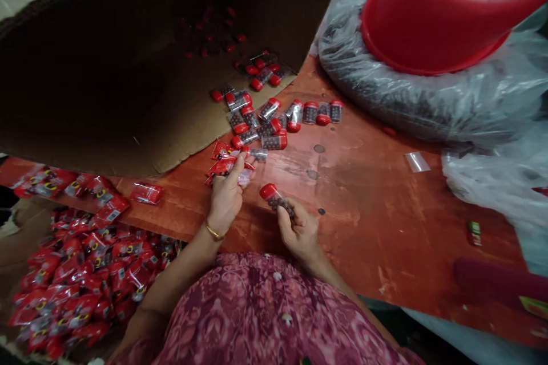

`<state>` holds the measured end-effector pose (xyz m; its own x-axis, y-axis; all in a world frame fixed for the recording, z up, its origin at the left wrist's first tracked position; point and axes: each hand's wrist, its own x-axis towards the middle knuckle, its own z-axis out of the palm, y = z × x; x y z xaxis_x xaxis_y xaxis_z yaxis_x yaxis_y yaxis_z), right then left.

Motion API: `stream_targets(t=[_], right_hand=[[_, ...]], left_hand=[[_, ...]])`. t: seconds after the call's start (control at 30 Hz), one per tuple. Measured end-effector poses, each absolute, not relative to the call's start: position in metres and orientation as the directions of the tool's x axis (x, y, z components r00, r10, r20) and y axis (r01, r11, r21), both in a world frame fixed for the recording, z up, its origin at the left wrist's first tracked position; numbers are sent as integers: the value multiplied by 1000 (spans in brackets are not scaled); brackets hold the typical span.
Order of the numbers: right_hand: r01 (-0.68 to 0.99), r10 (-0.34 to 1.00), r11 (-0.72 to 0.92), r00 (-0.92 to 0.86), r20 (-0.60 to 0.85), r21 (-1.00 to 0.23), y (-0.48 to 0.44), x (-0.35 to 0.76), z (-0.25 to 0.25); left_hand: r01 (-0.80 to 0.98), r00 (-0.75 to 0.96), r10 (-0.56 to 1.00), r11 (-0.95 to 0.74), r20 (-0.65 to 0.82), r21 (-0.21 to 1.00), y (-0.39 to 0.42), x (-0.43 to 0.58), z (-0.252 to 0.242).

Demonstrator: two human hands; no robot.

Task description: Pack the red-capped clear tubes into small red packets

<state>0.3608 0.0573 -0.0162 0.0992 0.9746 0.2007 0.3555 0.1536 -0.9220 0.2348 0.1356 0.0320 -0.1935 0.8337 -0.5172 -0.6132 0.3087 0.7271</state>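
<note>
Right hand: closed round capped tube; left hand: half-curled at wrappers beside carton (hold unclear); light, steady grip on tube advisable.

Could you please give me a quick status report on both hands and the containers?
Right hand holding red-capped container. Left hand at red packets, grip unclear. Loose containers just beyond, some on cardboard flap.

Glossy plas. vial, cdbd box
</note>
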Motion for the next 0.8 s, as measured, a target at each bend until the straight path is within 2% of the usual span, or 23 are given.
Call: stream_targets(t=[0.3,0.47,0.67,0.8], right_hand=[[67,997,-37,64,-33,-997,66,364,-8],[64,996,-83,37,-81,-994,71,371,-5],[53,993,-116,32,-114,-992,72,372,-7],[15,986,-144,88,-142,-990,73,374,-10]], left_hand=[[-648,31,764,506,-644,569,136,232,38],[-617,76,790,516,-608,594,132,235,41],[-547,140,755,598,-641,585,128,235,34],[-480,50,758,590,-651,650,121,232,19]])
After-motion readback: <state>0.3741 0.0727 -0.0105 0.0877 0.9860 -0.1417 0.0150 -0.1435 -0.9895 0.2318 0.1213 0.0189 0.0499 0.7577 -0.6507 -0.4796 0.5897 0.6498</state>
